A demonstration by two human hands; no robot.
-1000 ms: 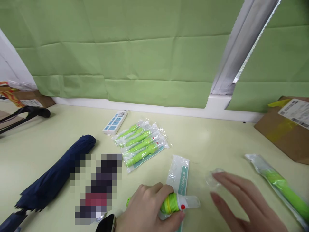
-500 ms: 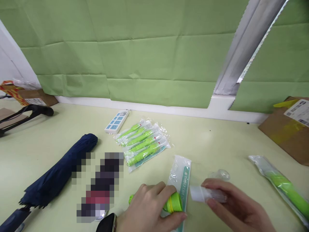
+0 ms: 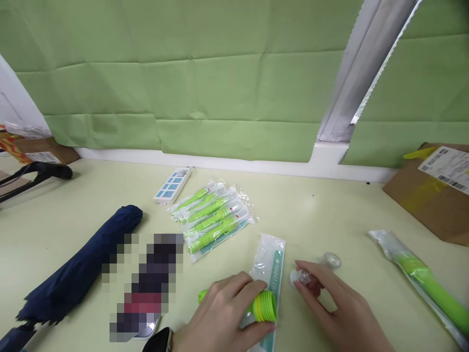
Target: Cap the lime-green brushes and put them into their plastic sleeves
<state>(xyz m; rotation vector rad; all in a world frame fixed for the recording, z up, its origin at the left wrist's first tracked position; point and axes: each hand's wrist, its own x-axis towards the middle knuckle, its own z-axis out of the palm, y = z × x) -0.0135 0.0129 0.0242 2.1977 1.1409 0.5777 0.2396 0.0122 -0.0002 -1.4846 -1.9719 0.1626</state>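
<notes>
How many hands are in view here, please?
2: the left hand is around a green ribbed tube at bottom centre; the right hand, to its right, pinches a small clear piece. No others show.

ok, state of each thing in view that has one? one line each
Left hand, closed around green tube
Right hand, pinching clear piece
Green tube, on its side, ridged end uncovered
Clear piece, in right hand
Teal-striped bag, flat
Grouped green items, bagged
Lone green item, bagged
Umbrella, folded
Right box, taped

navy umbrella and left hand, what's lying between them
In the head view, a dark, pixelated item with a reddish patch lies between the navy umbrella and left hand; what it is can't be told.
</notes>
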